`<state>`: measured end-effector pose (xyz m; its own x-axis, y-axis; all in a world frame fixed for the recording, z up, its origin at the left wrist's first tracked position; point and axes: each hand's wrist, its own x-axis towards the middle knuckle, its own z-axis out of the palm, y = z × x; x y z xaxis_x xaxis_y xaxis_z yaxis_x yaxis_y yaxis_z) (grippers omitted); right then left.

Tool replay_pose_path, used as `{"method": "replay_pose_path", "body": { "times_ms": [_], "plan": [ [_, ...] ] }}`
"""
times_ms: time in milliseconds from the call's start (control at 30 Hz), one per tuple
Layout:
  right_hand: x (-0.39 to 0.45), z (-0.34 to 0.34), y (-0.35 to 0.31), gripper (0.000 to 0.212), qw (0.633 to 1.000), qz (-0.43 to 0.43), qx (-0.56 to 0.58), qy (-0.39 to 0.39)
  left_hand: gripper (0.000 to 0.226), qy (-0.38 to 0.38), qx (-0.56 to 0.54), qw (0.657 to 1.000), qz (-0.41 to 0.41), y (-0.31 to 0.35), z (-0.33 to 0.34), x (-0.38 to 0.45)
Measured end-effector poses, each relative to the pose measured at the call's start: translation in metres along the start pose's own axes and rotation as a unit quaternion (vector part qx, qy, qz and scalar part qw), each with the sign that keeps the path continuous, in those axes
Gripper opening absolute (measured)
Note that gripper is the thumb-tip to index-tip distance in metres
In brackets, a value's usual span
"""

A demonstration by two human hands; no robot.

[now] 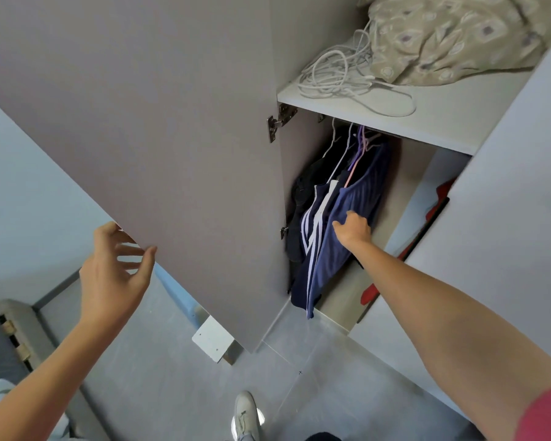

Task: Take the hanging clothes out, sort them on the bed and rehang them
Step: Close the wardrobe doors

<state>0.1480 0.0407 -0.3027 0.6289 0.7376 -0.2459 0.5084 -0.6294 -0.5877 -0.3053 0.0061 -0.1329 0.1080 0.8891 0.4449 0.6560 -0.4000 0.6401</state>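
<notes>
Left hand (113,275): fingers spread, holding nothing, at the edge of the open wardrobe door (159,148). Right hand (353,230), the nearer to the task items, lies on the hanging clothes (337,224); whether its fingers grip the blue fabric cannot be determined. Garments hang lengthwise below hangers (355,144), which lie above and beyond the hand. No legible writing
</notes>
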Motion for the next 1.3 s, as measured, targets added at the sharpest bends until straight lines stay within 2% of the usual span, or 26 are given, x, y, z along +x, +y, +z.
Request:
{"method": "replay_pose_path", "body": {
  "times_ms": [100, 200, 333, 533, 733, 900, 967, 1033, 1133, 1300],
  "plan": [
    [-0.023, -0.001, 0.008, 0.059, 0.999, -0.035, 0.016, -0.018, 0.056, -0.008, -0.007, 1.000, 0.008, 0.007, -0.002, -0.009],
    [-0.048, 0.003, 0.016, 0.052, 0.995, -0.073, 0.050, -0.049, 0.044, -0.020, -0.007, 1.000, 0.013, 0.014, -0.001, -0.017],
    [-0.090, 0.008, 0.023, 0.045, 0.985, -0.104, 0.119, -0.063, 0.051, -0.050, -0.015, 0.997, 0.053, 0.020, 0.001, -0.028],
    [-0.175, 0.009, 0.021, 0.049, 0.974, -0.126, 0.175, -0.066, 0.044, -0.131, -0.063, 0.983, 0.111, 0.016, 0.004, -0.032],
    [-0.250, 0.016, -0.006, 0.057, 0.963, -0.139, 0.227, -0.044, 0.033, -0.180, -0.049, 0.953, 0.241, 0.027, 0.013, -0.026],
    [-0.295, 0.016, -0.026, 0.062, 0.953, -0.161, 0.247, -0.066, 0.034, -0.203, 0.024, 0.895, 0.396, 0.061, 0.028, -0.021],
    [-0.306, 0.013, -0.025, 0.049, 0.954, -0.158, 0.251, -0.031, 0.037, -0.215, 0.040, 0.874, 0.434, 0.083, 0.036, -0.023],
    [-0.309, 0.006, -0.016, 0.040, 0.959, -0.133, 0.249, 0.038, 0.042, -0.216, 0.056, 0.854, 0.470, 0.107, 0.047, -0.025],
    [-0.305, -0.013, 0.001, 0.035, 0.953, -0.088, 0.269, 0.108, 0.053, -0.192, 0.086, 0.828, 0.520, 0.145, 0.060, -0.027],
    [-0.287, -0.047, 0.011, 0.031, 0.947, -0.056, 0.296, 0.108, 0.070, -0.142, 0.105, 0.824, 0.538, 0.203, 0.073, 0.000]
  ]
}}
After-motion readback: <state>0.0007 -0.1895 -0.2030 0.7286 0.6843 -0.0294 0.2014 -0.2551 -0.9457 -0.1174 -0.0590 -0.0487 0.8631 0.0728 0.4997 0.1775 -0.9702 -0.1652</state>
